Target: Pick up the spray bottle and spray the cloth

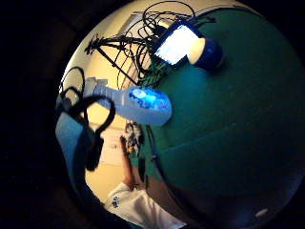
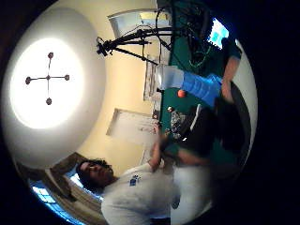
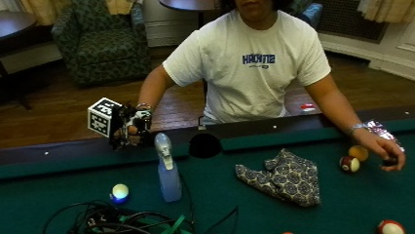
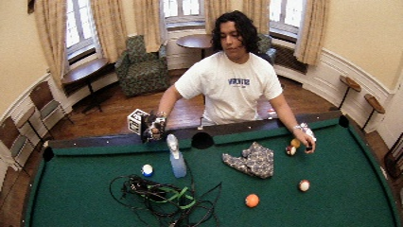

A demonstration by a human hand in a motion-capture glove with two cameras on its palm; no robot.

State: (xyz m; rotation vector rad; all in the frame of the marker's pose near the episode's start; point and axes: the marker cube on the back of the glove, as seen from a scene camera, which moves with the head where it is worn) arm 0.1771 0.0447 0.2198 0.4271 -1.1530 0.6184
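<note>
While the right hand [image 3: 131, 127] hovers with fingers curled, holding nothing, the spray bottle [image 3: 167, 169] stands just beside it; probably light, slick plastic, so grip the neck.

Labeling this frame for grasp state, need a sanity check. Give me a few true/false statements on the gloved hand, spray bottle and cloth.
1. The spray bottle stands upright on the green felt. True.
2. The gloved right hand grips the bottle. False: it is raised near the rail, apart from the bottle, holding nothing.
3. The cloth lies crumpled on the felt, to one side of the bottle. True.
4. The cloth is draped over the bottle. False: the two are apart.
5. The bare hand rests by billiard balls near the rail. True.
</note>
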